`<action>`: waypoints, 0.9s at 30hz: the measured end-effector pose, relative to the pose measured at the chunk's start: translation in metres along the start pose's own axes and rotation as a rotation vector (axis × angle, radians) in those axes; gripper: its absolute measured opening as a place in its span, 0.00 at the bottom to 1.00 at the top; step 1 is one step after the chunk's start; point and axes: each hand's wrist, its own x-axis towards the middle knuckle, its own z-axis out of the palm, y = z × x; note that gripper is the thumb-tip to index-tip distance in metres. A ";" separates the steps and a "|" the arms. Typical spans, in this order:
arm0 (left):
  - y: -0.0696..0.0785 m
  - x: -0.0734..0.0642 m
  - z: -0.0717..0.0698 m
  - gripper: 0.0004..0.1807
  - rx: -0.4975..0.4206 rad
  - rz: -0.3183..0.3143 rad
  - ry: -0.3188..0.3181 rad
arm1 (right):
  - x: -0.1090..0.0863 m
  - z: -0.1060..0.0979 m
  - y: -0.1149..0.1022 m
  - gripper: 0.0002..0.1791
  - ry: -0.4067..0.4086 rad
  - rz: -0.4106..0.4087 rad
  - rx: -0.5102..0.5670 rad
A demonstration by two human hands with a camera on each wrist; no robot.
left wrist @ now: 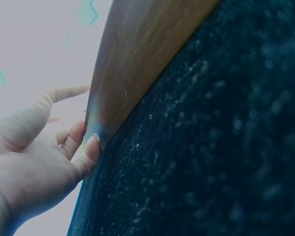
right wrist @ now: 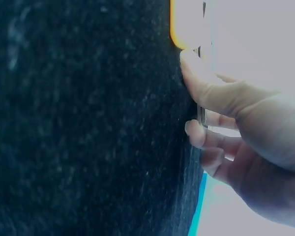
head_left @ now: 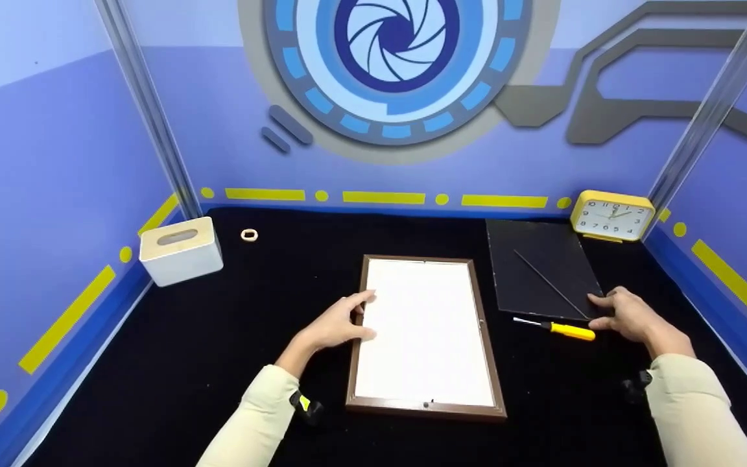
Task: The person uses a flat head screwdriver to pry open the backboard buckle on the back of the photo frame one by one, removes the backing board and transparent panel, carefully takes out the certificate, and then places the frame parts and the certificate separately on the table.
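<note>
A brown picture frame (head_left: 490,370) with a white panel (head_left: 422,331) lies on the black cloth in the head view. My left hand (head_left: 340,321) holds its left side, thumb over the edge; the left wrist view has fingertips against the brown wooden side (left wrist: 123,59). To the right lies a flat black board (head_left: 516,285) with a thin dark strip (head_left: 552,283) running diagonally across it. My right hand (head_left: 633,318) grips the board's near right corner between thumb and fingers. A screwdriver (head_left: 571,331) with a yellow handle lies just before the board, its handle end by my right thumb.
A white tissue box (head_left: 185,259) with a wooden lid stands at the left wall. Near it lies a small pale ring-shaped piece (head_left: 249,235). A yellow alarm clock (head_left: 612,216) stands in the back right corner. Blue-purple walls enclose the black cloth at the back and sides.
</note>
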 end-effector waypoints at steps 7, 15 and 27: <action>-0.001 -0.002 -0.001 0.46 0.013 0.007 0.003 | -0.001 0.006 0.003 0.25 0.040 -0.067 -0.048; 0.000 -0.001 -0.001 0.46 0.014 0.008 -0.003 | -0.005 0.003 0.002 0.24 0.004 -0.024 -0.052; 0.002 -0.001 0.000 0.47 -0.018 0.006 -0.005 | 0.012 0.004 -0.014 0.37 -0.124 0.029 -0.084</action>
